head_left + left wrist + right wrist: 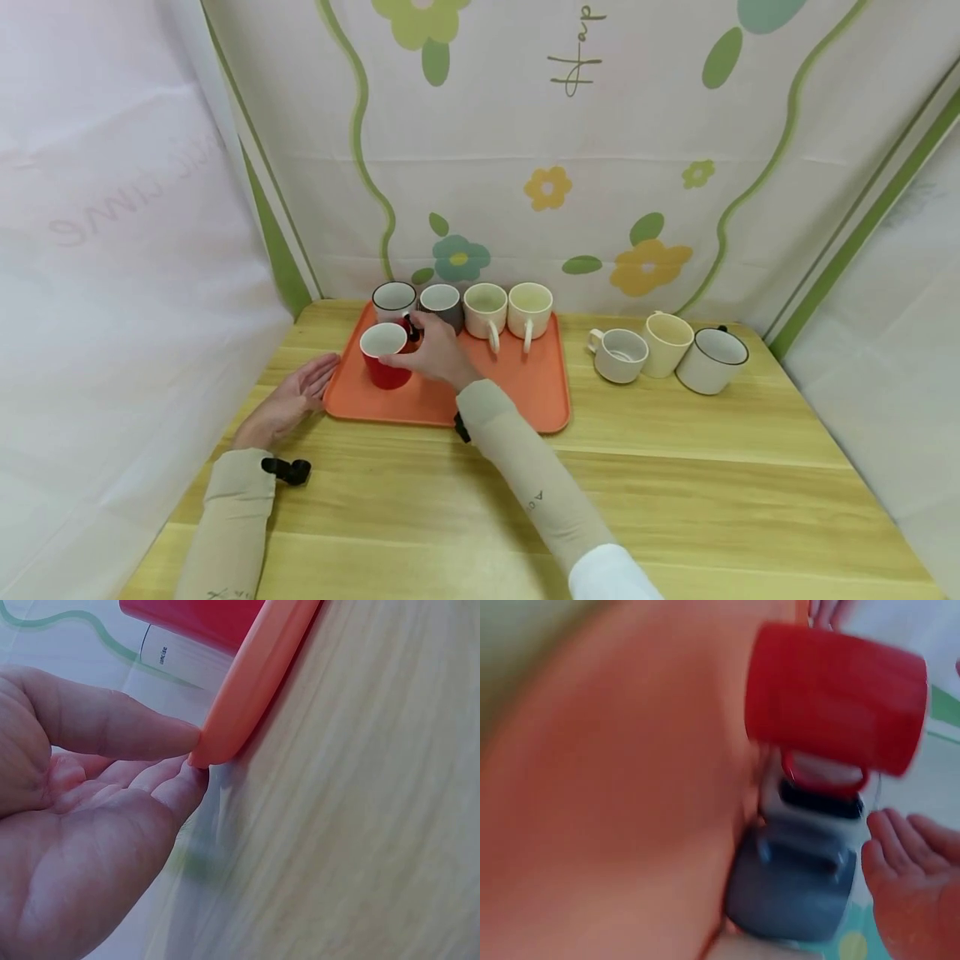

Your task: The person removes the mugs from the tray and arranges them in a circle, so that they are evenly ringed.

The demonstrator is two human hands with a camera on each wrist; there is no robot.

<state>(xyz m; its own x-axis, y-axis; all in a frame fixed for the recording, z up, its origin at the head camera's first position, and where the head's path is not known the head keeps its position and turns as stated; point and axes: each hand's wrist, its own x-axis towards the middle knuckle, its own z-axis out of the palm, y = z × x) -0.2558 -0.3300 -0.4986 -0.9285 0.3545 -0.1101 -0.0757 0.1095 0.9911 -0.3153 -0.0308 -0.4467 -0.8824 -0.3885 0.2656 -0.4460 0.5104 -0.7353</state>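
On the orange tray [517, 392], a red mug [386, 372] with a white inside stands in front of a white mug [394, 297] with a black rim and black handle. My right hand [442, 354] is around the handle side of the red mug, thumb close to its rim in the head view. In the right wrist view that hand's fingers [900, 847] are extended, apart from the red mug's wall. My left hand [292, 400] is at the tray's left edge, fingers straight. The left wrist view shows its thumb [127, 727] and fingertips touching the tray's rim.
Behind my right hand stand a dark grey mug [442, 304] and two cream mugs [485, 310] [529, 310]. Right of the tray, on the wooden table [675, 492], are a small white cup [620, 358], a cream mug [666, 346] and a black-rimmed white mug [708, 367]. Patterned cloth [480, 192] hangs behind.
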